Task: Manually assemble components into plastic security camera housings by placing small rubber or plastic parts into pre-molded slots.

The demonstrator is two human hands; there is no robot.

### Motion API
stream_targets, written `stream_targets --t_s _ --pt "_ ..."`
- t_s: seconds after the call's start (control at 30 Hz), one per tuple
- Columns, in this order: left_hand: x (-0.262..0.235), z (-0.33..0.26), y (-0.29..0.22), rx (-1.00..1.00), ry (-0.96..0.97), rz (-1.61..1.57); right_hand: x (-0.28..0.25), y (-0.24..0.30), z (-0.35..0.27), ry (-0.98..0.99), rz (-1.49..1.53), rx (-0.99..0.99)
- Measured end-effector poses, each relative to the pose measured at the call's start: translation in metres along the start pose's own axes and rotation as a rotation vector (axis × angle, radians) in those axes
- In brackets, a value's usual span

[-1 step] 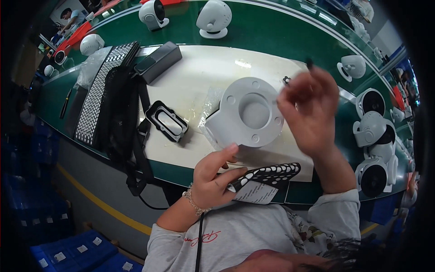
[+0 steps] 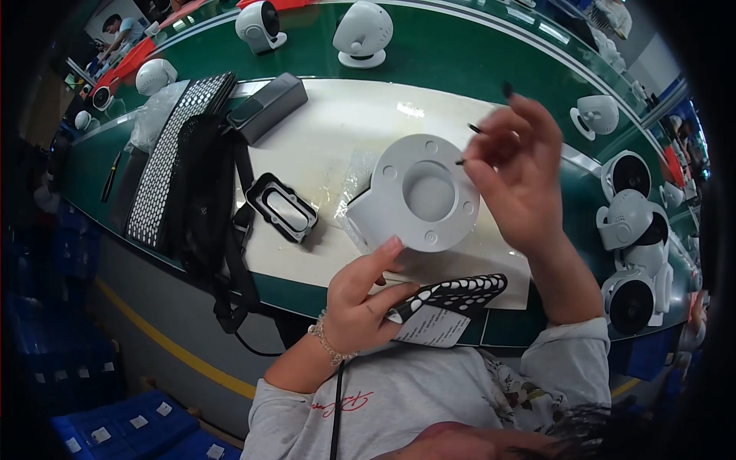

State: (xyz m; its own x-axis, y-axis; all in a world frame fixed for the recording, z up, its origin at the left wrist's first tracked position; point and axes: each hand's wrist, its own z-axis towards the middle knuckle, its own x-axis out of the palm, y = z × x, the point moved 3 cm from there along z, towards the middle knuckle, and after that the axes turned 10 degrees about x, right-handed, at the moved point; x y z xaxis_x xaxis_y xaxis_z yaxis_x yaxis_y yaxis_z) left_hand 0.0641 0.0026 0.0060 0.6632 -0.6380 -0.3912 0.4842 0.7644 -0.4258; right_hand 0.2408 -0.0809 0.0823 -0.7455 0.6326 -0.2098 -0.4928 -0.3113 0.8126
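Note:
A white desk fan (image 2: 456, 222) lies on the white work mat with its round base facing up. The base shows a round recess and several small circular recesses round its ring. Beside it, my left hand (image 2: 364, 295) pinches a folded black sheet with white dots (image 2: 468, 287), and its thumb tip meets the edge of the base. Over the fan's right side hovers my right hand (image 2: 521, 172), its thumb and fingers apart. Dark bits show at its fingertips; whether they are nails or small pieces I cannot make out. Nothing else is visible in that hand.
Left on the mat (image 2: 337, 100) are a black-rimmed tray (image 2: 282, 207) and a grey box (image 2: 270, 106). Dotted sheets (image 2: 176, 153) and a black mesh bag (image 2: 203, 176) lie farther left, near a dark-handled tool (image 2: 111, 176). White fans (image 2: 630, 299) crowd the right edge.
My right hand has shifted slightly left and its fingers have spread from a blurred, more closed pose. The fan has moved down very slightly. My left hand keeps its hold on the dotted sheet.

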Motion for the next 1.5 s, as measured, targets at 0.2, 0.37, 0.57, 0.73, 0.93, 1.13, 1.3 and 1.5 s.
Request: stream_targets --t_s 0.2,0.37,0.57,0.73,0.93,1.13,1.3,1.5 --pt "0.003 0.004 0.005 0.000 0.064 0.075 0.003 -0.008 0.025 0.151 0.155 0.324" --pt "0.002 0.003 0.006 0.090 0.022 0.069 0.001 -0.002 0.027 0.249 0.069 0.373" --pt "-0.001 -0.002 0.008 0.131 0.138 0.061 0.000 0.010 0.020 0.252 -0.185 0.230" --pt "0.003 -0.001 0.006 0.115 0.089 0.038 0.007 0.024 0.005 0.255 -0.667 -0.305" --pt "0.002 -0.002 0.006 0.085 0.032 0.004 0.011 0.048 0.001 0.231 -0.774 -0.230" --pt "0.001 0.000 0.006 0.071 0.001 0.006 0.031 0.014 0.003 0.330 -0.175 0.214" --pt "0.000 -0.007 0.008 0.073 0.090 0.021 0.031 0.018 0.002 0.365 -0.253 0.249" --pt "0.000 -0.008 0.009 0.071 0.058 0.001 0.027 0.039 -0.009 0.347 -0.729 -0.166"
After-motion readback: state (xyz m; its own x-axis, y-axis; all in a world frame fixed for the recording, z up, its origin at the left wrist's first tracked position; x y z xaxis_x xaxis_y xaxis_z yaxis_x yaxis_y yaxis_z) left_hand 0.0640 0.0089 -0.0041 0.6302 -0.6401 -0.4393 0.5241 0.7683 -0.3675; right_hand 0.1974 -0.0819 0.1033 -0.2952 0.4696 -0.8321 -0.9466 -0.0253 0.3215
